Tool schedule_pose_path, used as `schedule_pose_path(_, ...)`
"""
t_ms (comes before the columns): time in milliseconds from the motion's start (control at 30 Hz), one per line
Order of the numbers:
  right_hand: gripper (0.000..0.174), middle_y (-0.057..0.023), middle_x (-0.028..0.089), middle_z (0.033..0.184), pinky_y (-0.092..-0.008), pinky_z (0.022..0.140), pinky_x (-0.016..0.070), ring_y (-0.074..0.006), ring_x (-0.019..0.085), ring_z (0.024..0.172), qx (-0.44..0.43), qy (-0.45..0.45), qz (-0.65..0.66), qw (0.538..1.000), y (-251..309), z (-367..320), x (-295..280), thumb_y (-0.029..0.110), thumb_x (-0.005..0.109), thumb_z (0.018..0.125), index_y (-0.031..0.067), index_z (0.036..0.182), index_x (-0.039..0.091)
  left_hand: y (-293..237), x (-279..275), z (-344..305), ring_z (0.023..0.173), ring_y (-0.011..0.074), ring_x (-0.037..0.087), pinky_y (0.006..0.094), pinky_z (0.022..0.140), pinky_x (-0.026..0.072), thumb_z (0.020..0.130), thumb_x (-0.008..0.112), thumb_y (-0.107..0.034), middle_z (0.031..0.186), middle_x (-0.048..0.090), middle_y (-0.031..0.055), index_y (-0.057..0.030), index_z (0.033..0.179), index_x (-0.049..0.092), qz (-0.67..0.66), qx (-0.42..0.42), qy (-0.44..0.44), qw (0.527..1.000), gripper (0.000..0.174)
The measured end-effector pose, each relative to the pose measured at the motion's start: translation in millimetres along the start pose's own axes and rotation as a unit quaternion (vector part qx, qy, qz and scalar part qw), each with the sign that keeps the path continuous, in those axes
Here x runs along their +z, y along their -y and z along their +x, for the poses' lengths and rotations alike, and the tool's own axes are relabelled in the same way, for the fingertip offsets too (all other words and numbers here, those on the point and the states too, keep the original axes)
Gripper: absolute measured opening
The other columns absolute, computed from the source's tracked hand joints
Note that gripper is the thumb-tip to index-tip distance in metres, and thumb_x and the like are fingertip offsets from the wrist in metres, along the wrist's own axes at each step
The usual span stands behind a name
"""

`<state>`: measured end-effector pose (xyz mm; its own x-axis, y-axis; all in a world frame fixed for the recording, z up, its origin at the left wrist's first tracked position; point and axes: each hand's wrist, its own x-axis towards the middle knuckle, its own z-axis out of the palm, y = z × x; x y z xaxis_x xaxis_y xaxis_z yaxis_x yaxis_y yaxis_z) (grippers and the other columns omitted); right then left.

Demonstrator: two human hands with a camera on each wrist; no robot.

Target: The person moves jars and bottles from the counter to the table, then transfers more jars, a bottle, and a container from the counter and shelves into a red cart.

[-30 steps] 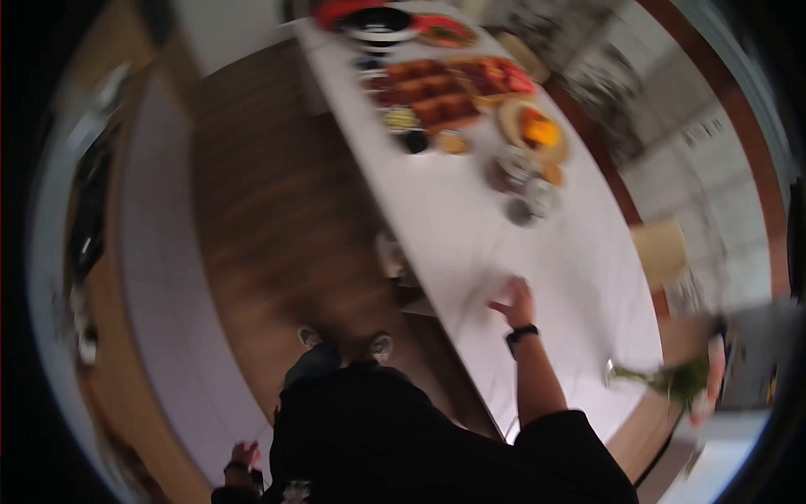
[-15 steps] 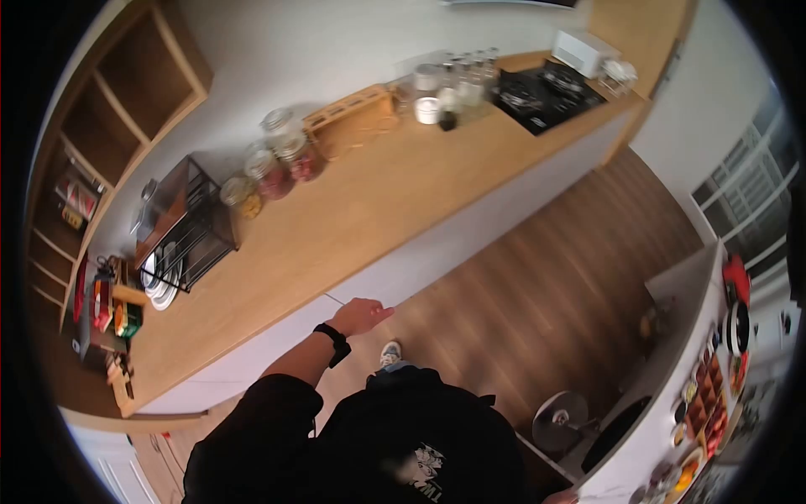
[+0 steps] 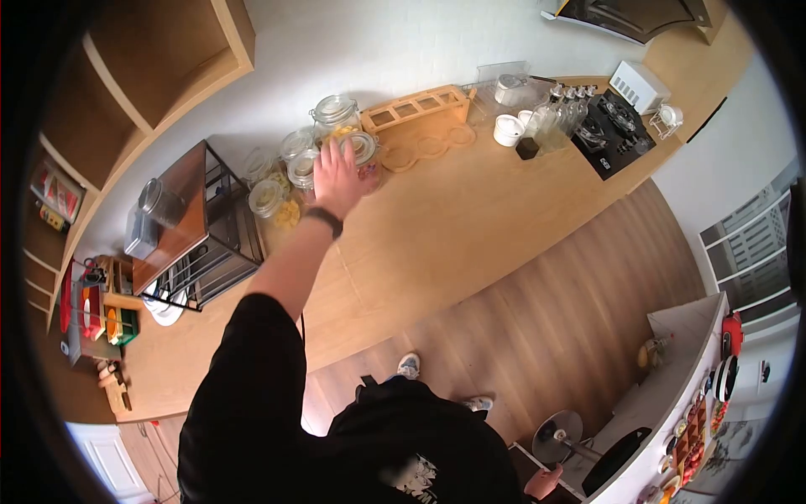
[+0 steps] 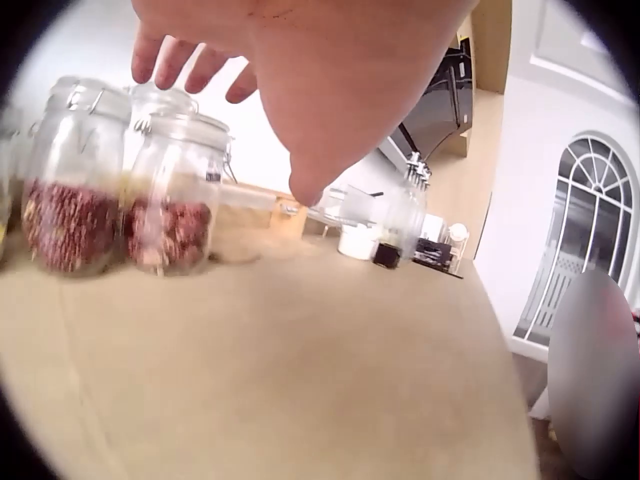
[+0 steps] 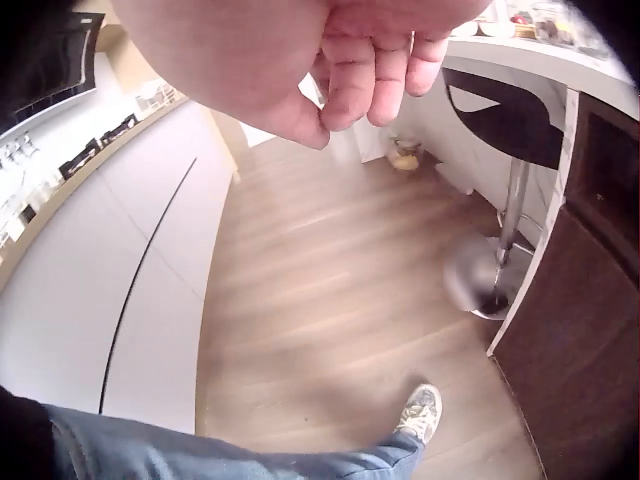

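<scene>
My left hand [image 3: 337,183] reaches over the wooden counter with its fingers extended and nothing in them. It is at the group of clip-top glass jars, overlapping a jar [image 3: 362,149] in the head view. From the left wrist, a jar of dark red beans or nuts [image 4: 70,225] and a jar of larger reddish pieces [image 4: 170,230] stand side by side below the fingers. A jar with yellow contents [image 3: 285,213] is left of the hand. My right hand [image 5: 375,70] hangs low over the floor, fingers loosely curled and holding nothing.
A black wire rack [image 3: 227,227] stands left of the jars. To their right are a wooden holder [image 3: 420,109], white canisters [image 3: 508,130], glass bottles and a black hob [image 3: 611,139]. Behind me, a stool [image 3: 558,437] is beside a white table with food.
The head view has swung from the white food table to the wooden counter. My left hand has risen from in front of the counter to the jars.
</scene>
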<state>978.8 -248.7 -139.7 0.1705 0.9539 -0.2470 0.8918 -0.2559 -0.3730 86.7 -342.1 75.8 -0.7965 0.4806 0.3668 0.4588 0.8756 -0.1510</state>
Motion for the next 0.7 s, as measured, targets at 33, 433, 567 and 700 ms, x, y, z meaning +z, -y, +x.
schedule_pose_path(33, 0.05, -0.0275, 0.06, 0.139, -0.0536, 0.101, 0.05, -0.0449, 0.06, 0.122, 0.016, 0.015, 0.116, 0.993, -18.7, 2.5, 8.3, 0.026, 0.053, 0.106, -0.0007, 0.148, 0.048, 4.6, -0.7, 26.1, 0.143, 0.0348, 0.042, 0.0462, 0.117, 0.0371, 0.081, 0.071, -0.07, 0.151, 0.047, 0.0213, -0.0017, 0.16, 0.028, -0.011, -0.016, 0.085, 0.996, 0.113)
schedule_pose_path(433, 0.034, -0.0149, 0.067, 0.082, -0.0406, 0.069, 0.0536, -0.0281, 0.067, 0.075, -0.173, -0.097, -0.013, 0.98, 58.1, -25.3, 4.7, 0.002, 0.062, 0.088, -0.0011, 0.121, 0.062, 0.3, 6.4, 19.8, 0.122, 0.0381, 0.06, 0.0462, 0.105, 0.0482, 0.069, 0.086, -0.053, 0.127, 0.06, 0.0225, -0.0058, 0.147, 0.049, -0.249, 0.057, 0.132, 0.958, 0.098)
schedule_pose_path(567, 0.041, -0.0174, 0.07, 0.113, -0.0397, 0.091, 0.0529, -0.0311, 0.068, 0.097, -0.213, 0.031, 0.171, 0.961, 213.3, -10.6, 5.9, 0.005, 0.064, 0.091, 0.0002, 0.132, 0.062, -24.7, -15.3, -39.4, 0.118, 0.0408, 0.06, 0.0456, 0.104, 0.0496, 0.068, 0.09, -0.045, 0.126, 0.059, 0.022, -0.0053, 0.149, 0.047, -0.286, 0.125, 0.1, 0.945, 0.099)
schedule_pose_path(700, 0.027, -0.0158, 0.071, 0.109, -0.0388, 0.089, 0.055, -0.0293, 0.071, 0.101, -0.423, 0.113, 0.11, 0.892, 425.5, -50.3, -9.1, 0.009, 0.065, 0.097, 0.0048, 0.124, 0.067, -41.3, -41.1, -91.1, 0.12, 0.04, 0.058, 0.0453, 0.105, 0.0491, 0.071, 0.089, -0.043, 0.132, 0.055, 0.0214, -0.0049, 0.151, 0.045, -0.325, 0.128, 0.14, 0.926, 0.1)
